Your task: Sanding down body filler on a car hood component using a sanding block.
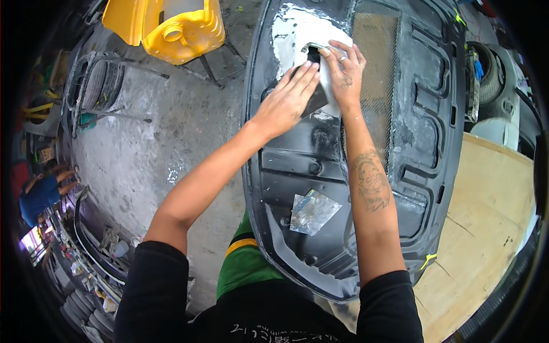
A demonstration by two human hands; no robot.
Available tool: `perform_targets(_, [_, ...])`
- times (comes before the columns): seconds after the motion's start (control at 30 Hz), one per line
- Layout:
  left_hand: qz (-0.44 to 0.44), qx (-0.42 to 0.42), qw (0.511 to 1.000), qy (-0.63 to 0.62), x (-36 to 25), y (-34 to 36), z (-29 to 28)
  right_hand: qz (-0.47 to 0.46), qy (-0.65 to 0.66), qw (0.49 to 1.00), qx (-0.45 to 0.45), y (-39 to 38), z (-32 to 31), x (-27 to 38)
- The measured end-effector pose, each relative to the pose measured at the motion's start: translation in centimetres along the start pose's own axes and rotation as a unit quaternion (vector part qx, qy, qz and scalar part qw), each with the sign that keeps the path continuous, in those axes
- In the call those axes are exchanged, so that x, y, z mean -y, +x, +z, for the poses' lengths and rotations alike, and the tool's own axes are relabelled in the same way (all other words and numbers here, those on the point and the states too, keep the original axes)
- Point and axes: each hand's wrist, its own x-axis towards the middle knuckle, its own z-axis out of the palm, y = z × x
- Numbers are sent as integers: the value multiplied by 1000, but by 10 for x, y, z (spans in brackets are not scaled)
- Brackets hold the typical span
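Observation:
A black moulded car panel (300,166) lies below my arms, with a mesh section and a white coated patch (286,31) around a small opening. My left hand (291,97) lies with outstretched fingers on a dark flat piece (315,102) over the lower part of the patch. My right hand (346,71) is bent at the opening's right edge, thumb and forefinger closed on something small that I cannot make out. A grey smeared square sheet (314,211) rests lower on the panel.
A cut yellow plastic container (189,43) stands on a metal stand at upper left. Tyres (97,86) and metal frames are beside it. A person in blue (40,194) bends at far left near assorted parts. A plywood board (486,206) and more tyres are at right.

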Motion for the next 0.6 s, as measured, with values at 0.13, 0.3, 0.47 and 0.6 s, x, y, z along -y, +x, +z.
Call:
perform_targets(0.13, [22,28,999,13,6,-14,-5,-7,-10,1000,-1,-5,2,-4])
perform_targets(0.3, [32,31,999,8,3,11,-6,-15,0,1000,4,-1,-2,-2])
perform_targets(0.47, [37,28,998,34,18,11,-5,-16,6,1000,-10,0,4,0])
perform_targets(0.6, [-48,-42,996,-56,7,10,-22,-13,-4,1000,-6,-1,-1,-6])
